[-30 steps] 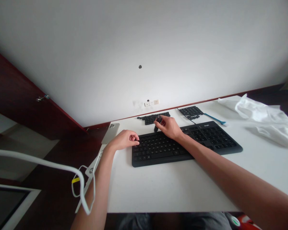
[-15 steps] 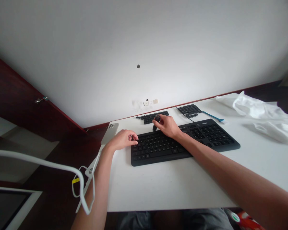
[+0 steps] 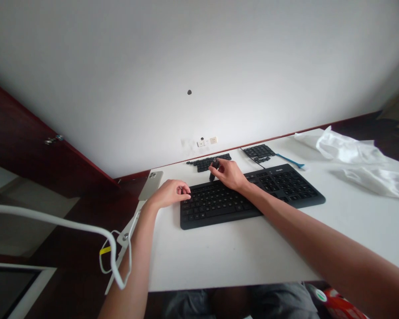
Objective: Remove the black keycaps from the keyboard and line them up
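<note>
A black keyboard [image 3: 252, 195] lies across the white table [image 3: 239, 252]. My left hand [image 3: 170, 192] rests at the keyboard's left end, fingers curled against its upper left corner. My right hand [image 3: 231, 174] hovers over the keyboard's top edge, pinching a small dark tool [image 3: 213, 170] that stands upright on the top row. Behind the keyboard lie two groups of loose black keycaps, one group [image 3: 209, 162] just past the tool, the other [image 3: 260, 152] further right.
A phone [image 3: 150, 184] lies face down at the table's left corner. A blue tool [image 3: 290, 160] lies beside the right keycaps. White crumpled cloth or plastic [image 3: 355, 161] covers the far right. A white cable [image 3: 116, 261] loops off the left edge. The wall carries sockets [image 3: 207, 141].
The view has shifted a little; both hands keep nearly the same places on the keyboard. My right hand with the tool has edged slightly left along the top row.
</note>
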Tool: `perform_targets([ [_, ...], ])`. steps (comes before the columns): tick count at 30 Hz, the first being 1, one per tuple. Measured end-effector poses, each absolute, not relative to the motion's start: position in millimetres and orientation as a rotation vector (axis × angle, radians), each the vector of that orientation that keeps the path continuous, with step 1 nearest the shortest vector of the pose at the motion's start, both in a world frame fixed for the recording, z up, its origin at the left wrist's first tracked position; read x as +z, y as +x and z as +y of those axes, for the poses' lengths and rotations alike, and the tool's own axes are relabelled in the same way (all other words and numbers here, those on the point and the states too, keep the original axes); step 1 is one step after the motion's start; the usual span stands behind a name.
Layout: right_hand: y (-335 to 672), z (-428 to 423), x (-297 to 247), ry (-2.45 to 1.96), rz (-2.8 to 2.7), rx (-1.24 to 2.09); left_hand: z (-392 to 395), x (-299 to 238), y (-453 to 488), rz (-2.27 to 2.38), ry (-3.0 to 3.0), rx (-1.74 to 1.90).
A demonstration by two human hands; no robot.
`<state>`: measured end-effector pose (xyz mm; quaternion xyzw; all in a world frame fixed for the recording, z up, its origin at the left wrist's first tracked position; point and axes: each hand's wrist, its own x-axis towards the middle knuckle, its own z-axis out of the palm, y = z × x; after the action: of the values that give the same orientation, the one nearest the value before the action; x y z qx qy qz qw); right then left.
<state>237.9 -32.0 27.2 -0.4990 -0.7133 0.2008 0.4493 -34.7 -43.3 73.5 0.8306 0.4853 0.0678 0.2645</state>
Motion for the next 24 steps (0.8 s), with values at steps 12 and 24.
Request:
perform_targets([
  [12, 238.7, -31.9, 27.2, -1.263, -1.772, 0.491, -47.5, 76.9, -34.1, 1.363, 2.300, 0.153],
  [24, 238.0, -32.3, 28.2, -1.255, -1.777, 0.476, -47.1, 75.2, -31.7, 1.447, 2.291, 0.145],
])
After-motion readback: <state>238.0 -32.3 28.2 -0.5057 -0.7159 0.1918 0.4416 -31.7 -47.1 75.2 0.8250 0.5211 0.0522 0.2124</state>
